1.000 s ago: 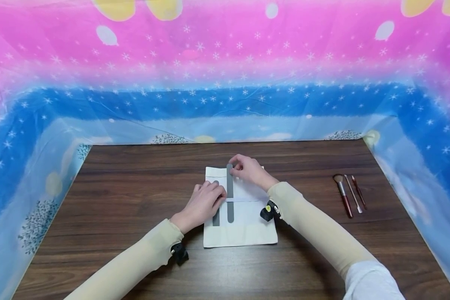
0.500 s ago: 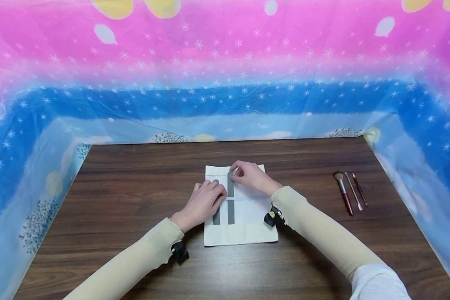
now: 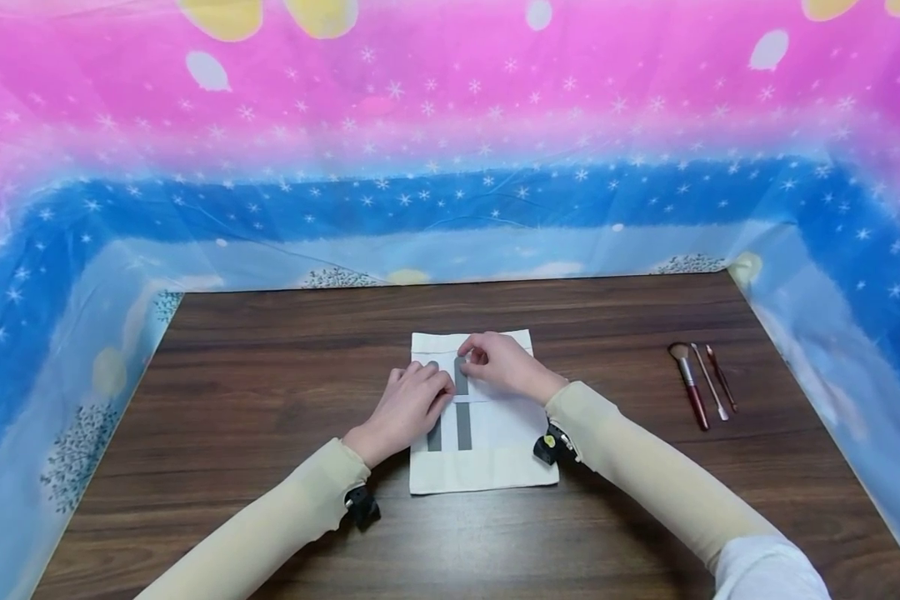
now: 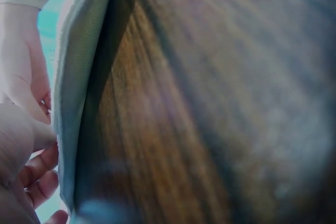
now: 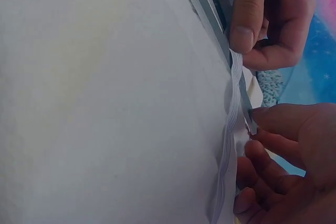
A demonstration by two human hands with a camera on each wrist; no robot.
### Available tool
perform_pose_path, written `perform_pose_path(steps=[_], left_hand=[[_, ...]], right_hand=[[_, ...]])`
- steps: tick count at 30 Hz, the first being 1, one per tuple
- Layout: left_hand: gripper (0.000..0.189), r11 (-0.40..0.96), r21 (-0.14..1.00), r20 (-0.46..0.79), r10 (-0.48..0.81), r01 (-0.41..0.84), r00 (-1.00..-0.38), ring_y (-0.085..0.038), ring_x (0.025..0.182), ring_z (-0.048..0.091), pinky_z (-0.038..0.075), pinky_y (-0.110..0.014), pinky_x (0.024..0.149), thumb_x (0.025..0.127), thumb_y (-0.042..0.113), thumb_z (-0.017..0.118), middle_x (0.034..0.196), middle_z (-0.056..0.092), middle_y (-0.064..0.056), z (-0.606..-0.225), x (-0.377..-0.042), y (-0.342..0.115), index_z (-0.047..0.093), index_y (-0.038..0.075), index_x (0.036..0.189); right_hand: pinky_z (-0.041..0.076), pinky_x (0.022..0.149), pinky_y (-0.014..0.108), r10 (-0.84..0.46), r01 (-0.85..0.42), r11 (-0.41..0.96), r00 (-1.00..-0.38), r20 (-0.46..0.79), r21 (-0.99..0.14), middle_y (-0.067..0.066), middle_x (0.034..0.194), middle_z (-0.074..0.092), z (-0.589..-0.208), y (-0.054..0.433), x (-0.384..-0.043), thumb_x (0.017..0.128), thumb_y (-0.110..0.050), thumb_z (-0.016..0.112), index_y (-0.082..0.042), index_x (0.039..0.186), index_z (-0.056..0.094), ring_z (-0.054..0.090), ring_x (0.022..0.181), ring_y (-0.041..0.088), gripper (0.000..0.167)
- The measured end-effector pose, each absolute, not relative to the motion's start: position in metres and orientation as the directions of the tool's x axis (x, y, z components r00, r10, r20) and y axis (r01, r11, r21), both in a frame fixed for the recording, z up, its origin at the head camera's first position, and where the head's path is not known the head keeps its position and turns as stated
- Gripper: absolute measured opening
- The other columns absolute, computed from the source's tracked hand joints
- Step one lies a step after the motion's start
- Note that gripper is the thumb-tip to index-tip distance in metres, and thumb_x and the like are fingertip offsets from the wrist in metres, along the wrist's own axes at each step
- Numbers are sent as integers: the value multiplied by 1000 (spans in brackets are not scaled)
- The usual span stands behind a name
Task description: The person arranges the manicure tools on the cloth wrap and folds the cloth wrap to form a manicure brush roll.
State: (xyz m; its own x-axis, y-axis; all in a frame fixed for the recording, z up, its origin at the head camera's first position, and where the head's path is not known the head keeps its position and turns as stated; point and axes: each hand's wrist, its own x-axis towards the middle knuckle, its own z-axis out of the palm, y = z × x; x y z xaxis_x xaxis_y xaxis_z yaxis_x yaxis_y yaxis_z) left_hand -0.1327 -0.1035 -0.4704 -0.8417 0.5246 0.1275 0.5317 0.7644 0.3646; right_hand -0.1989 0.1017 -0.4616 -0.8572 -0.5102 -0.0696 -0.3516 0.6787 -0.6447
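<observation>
A white cloth tool roll lies flat on the table, with a white elastic band running across it. Two grey nail files sit under the band: the left nail file is partly covered by my left hand, the other nail file stands parallel beside it. The lower ends of both reach the folded bottom edge. My left thumb and index finger pinch the band near the second file, as the right wrist view shows. With thumb and index finger, my right hand pinches the top end of that second file.
To the right on the brown wooden table lie a fan-shaped brush, a thin metal tool with a flat tip and a slim dark-red stick tool. A patterned cloth hangs around the table's back and sides.
My right hand has drawn the second nail file downward under the band, toward the bottom fold, until it lies level with the first. My left hand has stayed in place.
</observation>
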Motion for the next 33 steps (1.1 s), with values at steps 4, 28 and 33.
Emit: perform_pose_path(steps=[4, 28, 33], left_hand=[[8, 769, 364, 122, 519, 525, -846, -21, 85, 48, 36, -44, 80, 103, 17, 68, 86, 55, 4, -471, -134, -104, 67, 18, 95], [3, 752, 383, 159, 519, 537, -840, -24, 98, 55, 40, -46, 82, 97, 19, 75, 95, 64, 1, -465, -131, -92, 73, 18, 96], [3, 745, 386, 151, 530, 543, -834, -26, 101, 56, 40, -47, 84, 98, 18, 75, 97, 65, 1, -465, -130, -89, 73, 17, 100]], right_hand=[[46, 74, 31, -526, -388, 681, -849, -48, -621, 3, 84, 64, -463, 102, -200, 98, -14, 71, -4, 119, 73, 55, 76, 15, 23], [47, 68, 33, -457, -339, 683, -889, -16, -647, 1, 87, 66, -450, 157, -181, 101, -16, 67, -5, 119, 72, 54, 71, 14, 22], [47, 69, 34, -424, -317, 699, -906, -15, -642, -1, 84, 64, -451, 186, -172, 101, -16, 68, -5, 119, 72, 54, 72, 15, 21]])
